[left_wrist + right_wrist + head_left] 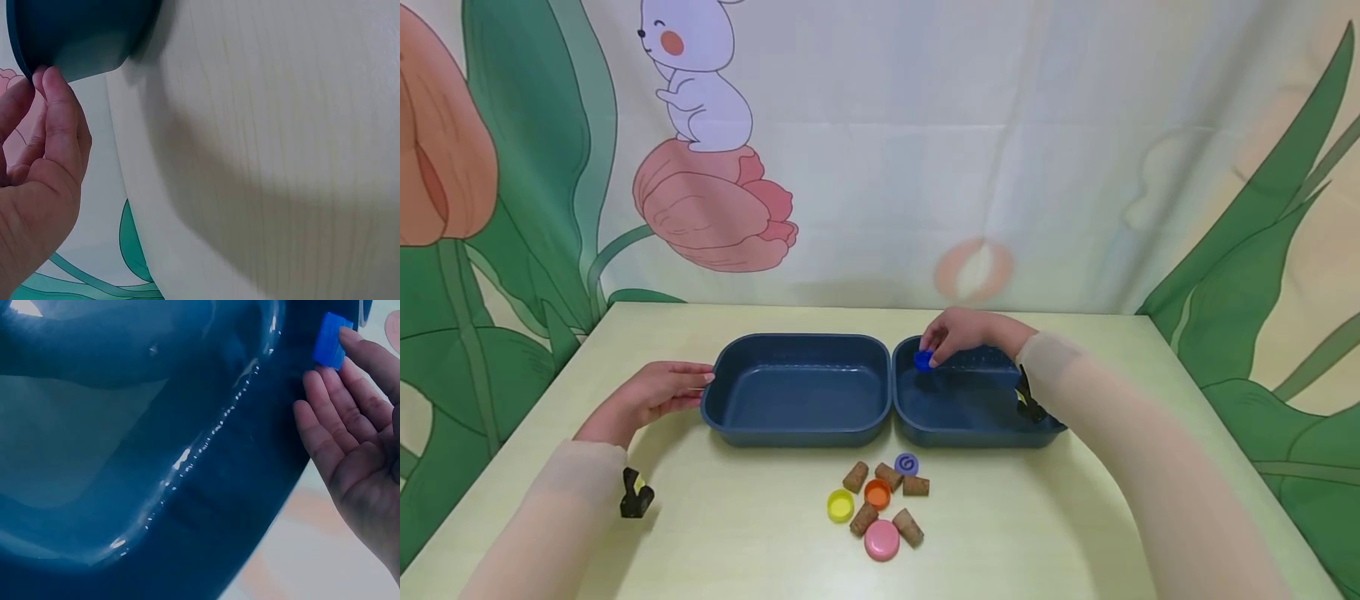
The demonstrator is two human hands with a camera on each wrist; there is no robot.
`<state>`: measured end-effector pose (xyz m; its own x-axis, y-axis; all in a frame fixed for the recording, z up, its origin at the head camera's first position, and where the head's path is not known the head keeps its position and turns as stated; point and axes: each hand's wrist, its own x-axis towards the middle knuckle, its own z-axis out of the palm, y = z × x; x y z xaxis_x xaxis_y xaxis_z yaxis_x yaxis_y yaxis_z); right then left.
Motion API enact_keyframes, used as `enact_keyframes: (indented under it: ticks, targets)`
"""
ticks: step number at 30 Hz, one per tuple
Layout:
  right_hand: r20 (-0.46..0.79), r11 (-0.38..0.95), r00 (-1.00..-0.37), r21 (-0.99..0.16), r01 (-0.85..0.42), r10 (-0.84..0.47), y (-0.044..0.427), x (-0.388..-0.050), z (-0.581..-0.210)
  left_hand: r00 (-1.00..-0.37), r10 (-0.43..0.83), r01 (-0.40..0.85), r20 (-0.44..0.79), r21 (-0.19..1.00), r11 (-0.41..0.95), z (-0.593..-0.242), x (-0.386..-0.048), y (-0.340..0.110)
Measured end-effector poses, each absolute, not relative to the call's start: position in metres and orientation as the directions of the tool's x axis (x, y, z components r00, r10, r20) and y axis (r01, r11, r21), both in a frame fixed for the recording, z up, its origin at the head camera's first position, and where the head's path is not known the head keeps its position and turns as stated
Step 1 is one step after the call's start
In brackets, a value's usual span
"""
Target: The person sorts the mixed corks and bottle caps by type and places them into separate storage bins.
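My right hand (958,331) pinches a blue bottle cap (922,362) between thumb and fingers, over the back left part of the right dark-blue tray (973,437). Up close in the right wrist view, the cap (331,340) stands on edge at the fingertips beside the tray's wall (262,444). My left hand (662,392) touches the left end of the other dark-blue tray (797,437) with extended fingertips. The left wrist view shows these fingers (61,119) at the tray's rim; the thumb's contact is unclear.
In front of the trays lie several corks (909,527), a purple cap with a spiral (907,464), an orange cap (877,493), a yellow cap (840,505) and a pink cap (882,540). A printed curtain (880,167) hangs behind the pale table (737,525).
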<state>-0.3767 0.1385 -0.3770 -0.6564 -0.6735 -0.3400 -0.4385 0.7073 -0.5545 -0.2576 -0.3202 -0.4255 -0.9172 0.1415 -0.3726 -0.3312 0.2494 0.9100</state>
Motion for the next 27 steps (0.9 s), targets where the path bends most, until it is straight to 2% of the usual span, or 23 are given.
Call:
enact_keyframes:
  ticks: [19,27]
  targets:
    - [-0.365,0.706,-0.626,-0.534,-0.466,-0.689,0.135,-0.376,-0.397,-0.919,0.126,-0.333,-0.373,0.908,0.254,-0.424,-0.259,-0.320]
    - [-0.401,0.710,-0.592,-0.488,-0.508,-0.699,0.130,-0.379,-0.400,-0.918,0.128,-0.337,-0.375,0.909,0.245,-0.426,-0.259,-0.321]
